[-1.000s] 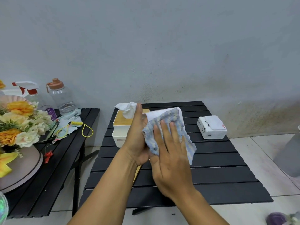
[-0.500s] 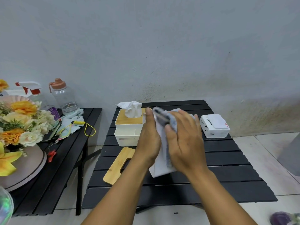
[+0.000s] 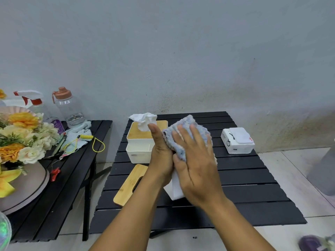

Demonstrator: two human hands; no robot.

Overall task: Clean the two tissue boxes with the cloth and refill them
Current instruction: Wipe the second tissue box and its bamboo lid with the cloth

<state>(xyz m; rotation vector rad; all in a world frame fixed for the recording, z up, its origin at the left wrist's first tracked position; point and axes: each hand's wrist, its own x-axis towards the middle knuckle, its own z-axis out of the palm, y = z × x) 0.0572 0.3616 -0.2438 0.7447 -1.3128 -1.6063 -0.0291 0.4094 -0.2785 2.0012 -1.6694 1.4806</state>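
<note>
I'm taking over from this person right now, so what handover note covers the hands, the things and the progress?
Left hand grips the white box, lifted above the table; right hand presses the cloth flat on it.
Loose bamboo lid lies on the table; lidded box, tissue poking out, stands behind; white pack at right.
Done: lid off.
Left: finish wiping, refill, relid.

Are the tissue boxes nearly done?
About halfway, I think. The back box has its lid on and a tissue poking out. The left hand holds the other box while the right hand presses the cloth on it. The loose lid lies on the table, so refilling and closing remain.
</note>
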